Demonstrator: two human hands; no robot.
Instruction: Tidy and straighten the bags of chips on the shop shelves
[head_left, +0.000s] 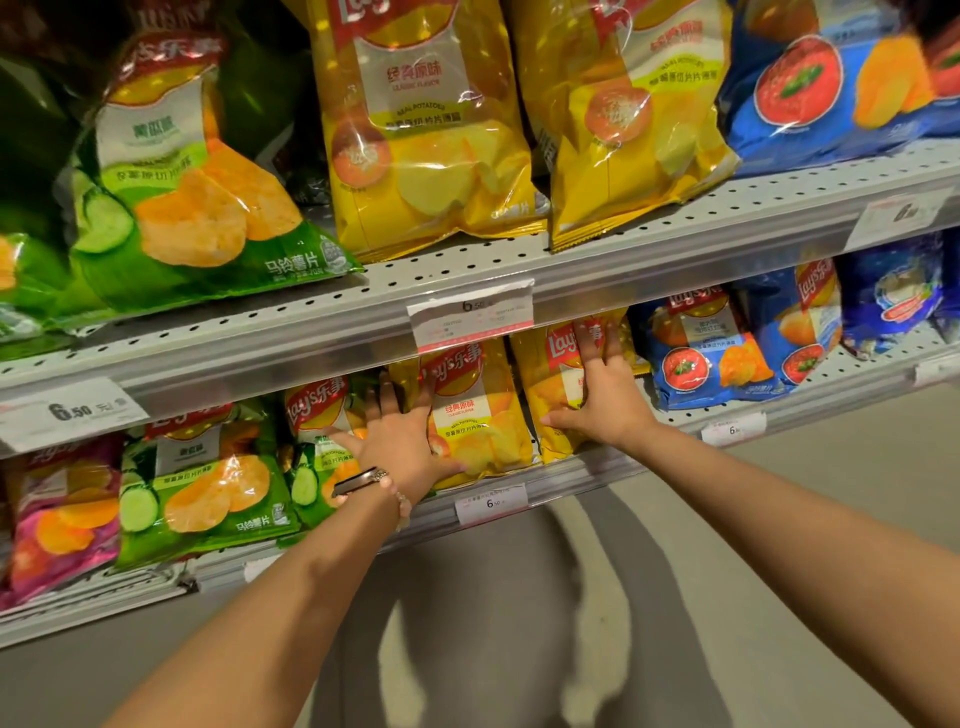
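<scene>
Two yellow chip bags stand side by side on the lower shelf (587, 475). My left hand (397, 439) lies flat with fingers spread on the left edge of the left yellow bag (480, 415), partly over a green bag (317, 447) beside it. My right hand (602, 395) presses flat on the front of the right yellow bag (548, 374), fingers pointing up. Neither hand is closed around a bag. A watch and a bead bracelet sit on my left wrist.
The upper shelf (519, 260) holds large green (192, 208), yellow (421, 130) and blue bags (831, 88). On the lower shelf are pink (62, 519) and green bags (208, 493) to the left and blue bags (711, 353) to the right. Price tags (470, 314) hang on the shelf edges. Grey floor lies below.
</scene>
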